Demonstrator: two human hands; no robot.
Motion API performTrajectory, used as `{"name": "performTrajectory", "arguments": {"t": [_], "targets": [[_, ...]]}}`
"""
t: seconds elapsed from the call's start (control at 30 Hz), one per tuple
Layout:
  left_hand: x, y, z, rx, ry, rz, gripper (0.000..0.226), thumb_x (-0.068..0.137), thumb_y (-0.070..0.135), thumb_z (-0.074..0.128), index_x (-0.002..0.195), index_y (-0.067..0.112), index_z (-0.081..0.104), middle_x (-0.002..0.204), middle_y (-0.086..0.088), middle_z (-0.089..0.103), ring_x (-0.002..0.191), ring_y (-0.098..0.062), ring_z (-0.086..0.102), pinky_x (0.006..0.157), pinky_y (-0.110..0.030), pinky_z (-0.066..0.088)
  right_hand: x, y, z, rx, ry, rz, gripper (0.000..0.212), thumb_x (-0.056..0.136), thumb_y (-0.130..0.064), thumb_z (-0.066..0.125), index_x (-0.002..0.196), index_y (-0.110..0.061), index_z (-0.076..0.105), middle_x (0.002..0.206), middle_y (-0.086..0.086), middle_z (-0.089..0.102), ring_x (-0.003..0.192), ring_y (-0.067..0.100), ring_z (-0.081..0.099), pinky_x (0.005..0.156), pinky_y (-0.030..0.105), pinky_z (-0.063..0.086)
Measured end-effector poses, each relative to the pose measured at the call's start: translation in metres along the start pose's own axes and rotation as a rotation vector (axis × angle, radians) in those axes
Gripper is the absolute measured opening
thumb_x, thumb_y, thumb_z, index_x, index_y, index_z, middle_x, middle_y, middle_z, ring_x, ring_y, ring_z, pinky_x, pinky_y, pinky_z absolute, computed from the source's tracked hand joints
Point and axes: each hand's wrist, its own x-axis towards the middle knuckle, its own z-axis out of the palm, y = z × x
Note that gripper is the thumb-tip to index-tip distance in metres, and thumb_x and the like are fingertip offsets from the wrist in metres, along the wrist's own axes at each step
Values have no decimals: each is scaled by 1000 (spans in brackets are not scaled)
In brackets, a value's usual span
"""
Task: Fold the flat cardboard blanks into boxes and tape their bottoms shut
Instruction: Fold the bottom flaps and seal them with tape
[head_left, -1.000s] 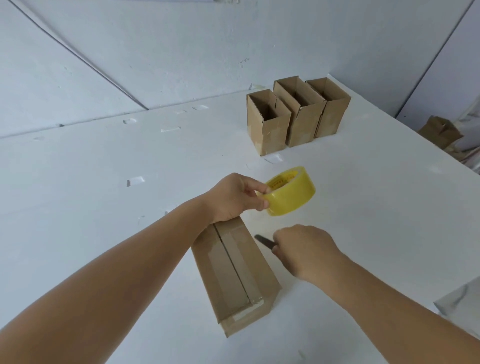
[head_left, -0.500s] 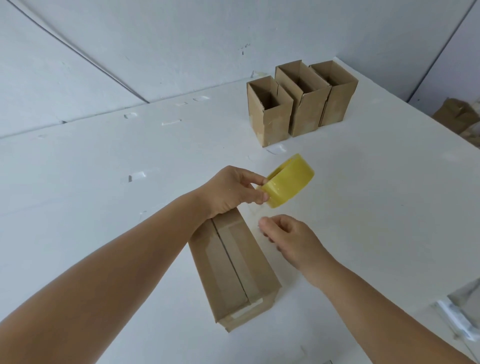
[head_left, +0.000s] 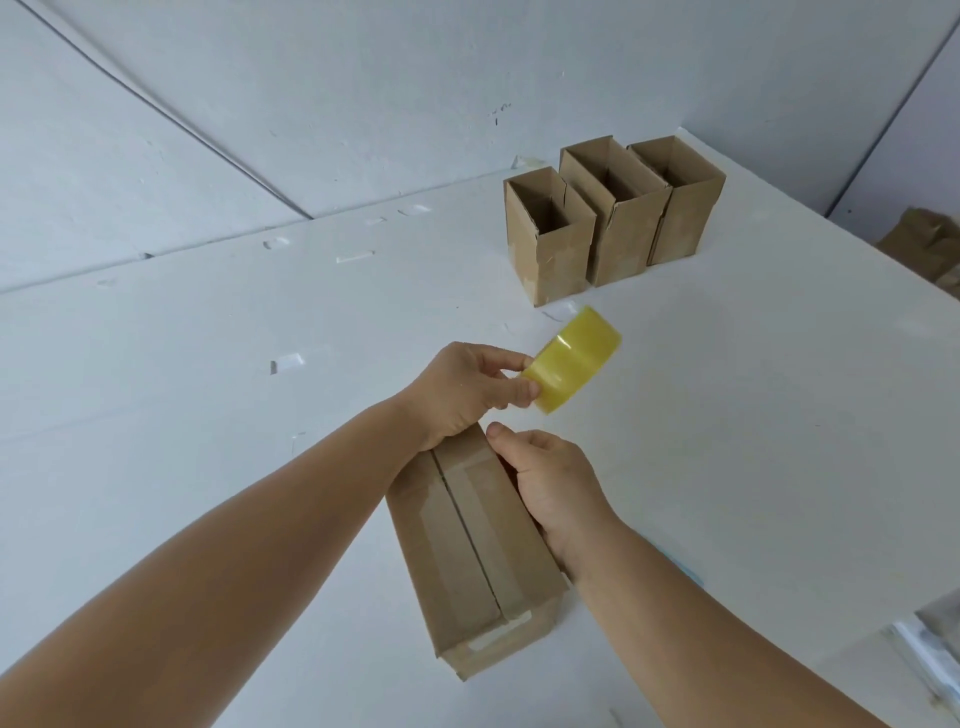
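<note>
Item: one cardboard box (head_left: 472, 551), bottom up on the white bench (head_left: 753, 415), its seam covered by a strip of clear tape running end to end. Left hand (head_left: 462, 395), just beyond the box's far end: grip closed on a yellow tape roll (head_left: 571, 366), pinched between thumb and fingers and held clear of the box. Right hand (head_left: 550, 483), at the box's right flank: a second ago it was working with a dark blade near the roll; now it holds no blade and its grip curls onto the box's upper right edge. By that change the strip looks cut and this bottom sealed. Three finished boxes (head_left: 613, 218) stand open-topped well beyond the box, touching in a row.
</note>
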Motion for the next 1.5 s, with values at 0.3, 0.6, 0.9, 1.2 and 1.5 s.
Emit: {"name": "performTrajectory", "arguments": {"t": [0.3,0.6,0.9,1.2,1.5], "targets": [[-20,10,-9,-200,296,163,15,85,12,70,96,22,73,64,10,66,60,1,55,62,-9,43,-6,3,0,-49,14,-33,27,82,-39,68,70,-16,61,66,3,66,59,19,61,53,28,49],[-88,-18,0,-347,602,157,15,86,16,70,95,26,76,68,-8,60,65,-14,54,55,-13,47,-10,6,2,-235,48,-42,47,83,-50,61,88,-4,62,72,6,61,69,21,58,61,30,47],[-84,-23,7,-384,679,193,19,87,17,69,105,21,73,76,-15,56,72,-17,52,64,-12,51,-2,18,-9,-320,108,22,16,89,-29,55,89,-14,54,87,11,59,81,26,52,74,36,42],[-97,-33,5,-411,729,208,22,88,18,68,108,22,73,70,-8,63,66,-10,57,67,-27,46,-22,11,-1,-339,-281,-369,35,100,-42,37,133,-43,49,128,-34,51,126,-9,41,107,22,30],[-72,-25,-7,-383,691,283,21,83,25,69,103,24,74,76,-3,65,77,-12,60,91,-38,49,7,-6,10,-252,-424,-127,63,84,-69,42,141,-41,40,145,-13,44,135,8,38,115,42,28]]}}
